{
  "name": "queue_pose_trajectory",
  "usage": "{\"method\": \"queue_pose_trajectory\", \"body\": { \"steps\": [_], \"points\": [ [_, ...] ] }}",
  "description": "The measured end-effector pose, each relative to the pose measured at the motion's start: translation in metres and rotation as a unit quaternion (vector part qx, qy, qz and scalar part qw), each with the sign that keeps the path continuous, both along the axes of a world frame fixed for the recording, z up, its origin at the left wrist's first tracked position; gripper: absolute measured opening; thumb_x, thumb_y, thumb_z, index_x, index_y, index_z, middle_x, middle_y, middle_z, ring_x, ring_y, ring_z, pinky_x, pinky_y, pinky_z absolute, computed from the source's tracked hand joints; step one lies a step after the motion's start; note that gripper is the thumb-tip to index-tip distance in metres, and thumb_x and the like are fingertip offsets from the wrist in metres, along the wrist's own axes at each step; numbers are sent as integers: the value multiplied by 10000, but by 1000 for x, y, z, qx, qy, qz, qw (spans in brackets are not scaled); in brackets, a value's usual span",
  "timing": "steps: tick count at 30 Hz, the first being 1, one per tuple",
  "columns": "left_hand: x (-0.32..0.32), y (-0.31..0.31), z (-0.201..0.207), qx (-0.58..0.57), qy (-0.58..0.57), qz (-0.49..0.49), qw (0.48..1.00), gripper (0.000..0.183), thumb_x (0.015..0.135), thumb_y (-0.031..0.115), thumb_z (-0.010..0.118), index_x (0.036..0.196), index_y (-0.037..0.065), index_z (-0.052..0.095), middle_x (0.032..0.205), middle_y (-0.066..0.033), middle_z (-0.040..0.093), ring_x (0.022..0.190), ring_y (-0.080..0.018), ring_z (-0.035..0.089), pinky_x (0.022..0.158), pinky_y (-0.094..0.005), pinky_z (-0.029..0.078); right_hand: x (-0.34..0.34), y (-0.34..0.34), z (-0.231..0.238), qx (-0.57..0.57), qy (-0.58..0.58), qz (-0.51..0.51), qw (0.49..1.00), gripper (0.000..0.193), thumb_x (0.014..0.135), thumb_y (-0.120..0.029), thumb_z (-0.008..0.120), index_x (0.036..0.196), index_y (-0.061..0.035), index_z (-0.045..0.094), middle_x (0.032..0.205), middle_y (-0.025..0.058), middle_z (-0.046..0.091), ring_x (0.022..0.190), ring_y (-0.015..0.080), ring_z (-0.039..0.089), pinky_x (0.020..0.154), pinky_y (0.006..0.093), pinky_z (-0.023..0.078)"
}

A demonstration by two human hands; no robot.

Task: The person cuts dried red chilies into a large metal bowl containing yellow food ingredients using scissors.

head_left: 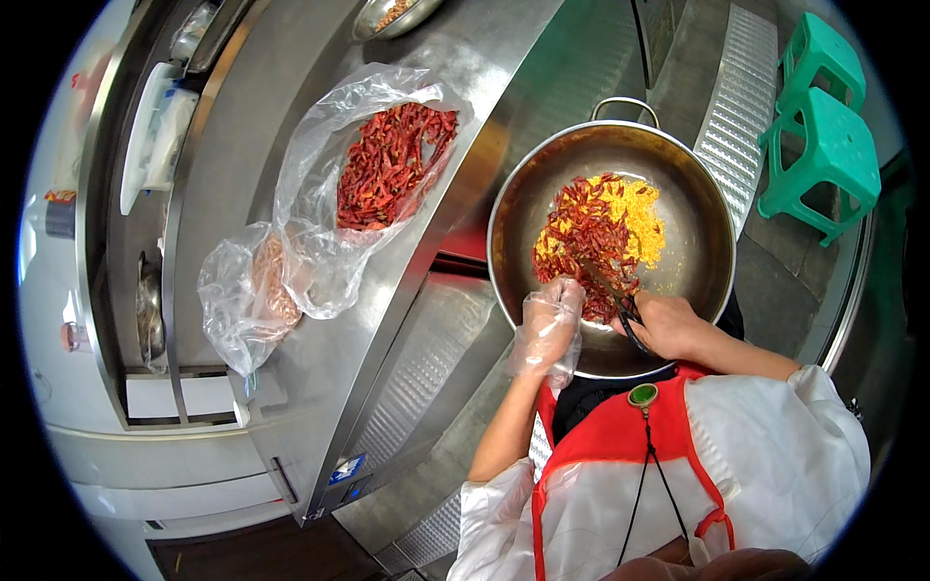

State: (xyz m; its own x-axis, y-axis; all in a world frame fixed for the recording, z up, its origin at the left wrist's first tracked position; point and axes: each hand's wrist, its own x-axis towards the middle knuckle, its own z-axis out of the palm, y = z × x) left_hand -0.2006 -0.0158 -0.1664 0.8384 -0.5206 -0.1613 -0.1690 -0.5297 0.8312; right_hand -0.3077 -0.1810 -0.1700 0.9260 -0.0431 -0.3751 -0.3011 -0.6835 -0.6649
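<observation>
A wide, deep metal pan (pixel 697 208) rests at my lap. Inside it a heap of dried red chilies (pixel 581 228) lies partly over yellow crumbly bits (pixel 639 218). My right hand (pixel 664 327) is closed round the dark handles of a pair of scissors (pixel 625 308), whose blades point into the chilies. My left hand (pixel 550 320), in a clear plastic glove, is closed at the near edge of the heap, close to the blades. What its fingers pinch is hidden.
On the steel counter (pixel 387 290) at left are an open clear bag of dried chilies (pixel 397 165), a smaller bag with brownish contents (pixel 276 281) and a metal bowl (pixel 395 15). Green plastic stools (pixel 823 160) stand at the far right. Shelves (pixel 179 223) line the left.
</observation>
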Motion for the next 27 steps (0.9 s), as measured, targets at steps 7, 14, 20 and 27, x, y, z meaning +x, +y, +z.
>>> {"method": "queue_pose_trajectory", "body": {
  "steps": [7,14,20,27],
  "points": [
    [0,-1,-6,-82,32,76,993,253,931,242,478,795,49,566,617,20,457,563,-74,404,500,-261,334,3,-3,12,6,39,28,999,749,818,-644,442,954,92,478,815,266,612,803,401,613,749,455,468],
    [-8,-6,-5,-111,94,48,988,205,929,197,473,821,35,537,670,22,467,608,-75,405,530,-258,349,3,-4,17,20,44,48,998,779,819,-652,437,966,112,484,851,278,607,833,404,610,765,454,466],
    [-7,-8,-15,-109,43,39,992,201,921,174,475,800,22,525,665,7,475,620,-80,397,535,-281,354,2,-2,12,37,13,32,999,681,852,-578,459,949,95,498,877,284,596,854,417,595,756,469,452],
    [-2,-10,-26,-60,-10,33,998,159,884,111,504,772,3,536,635,-8,487,594,-89,405,524,-289,358,0,0,4,27,-2,23,999,538,876,-482,500,874,55,526,829,278,589,823,434,581,717,476,442]
  ]
}}
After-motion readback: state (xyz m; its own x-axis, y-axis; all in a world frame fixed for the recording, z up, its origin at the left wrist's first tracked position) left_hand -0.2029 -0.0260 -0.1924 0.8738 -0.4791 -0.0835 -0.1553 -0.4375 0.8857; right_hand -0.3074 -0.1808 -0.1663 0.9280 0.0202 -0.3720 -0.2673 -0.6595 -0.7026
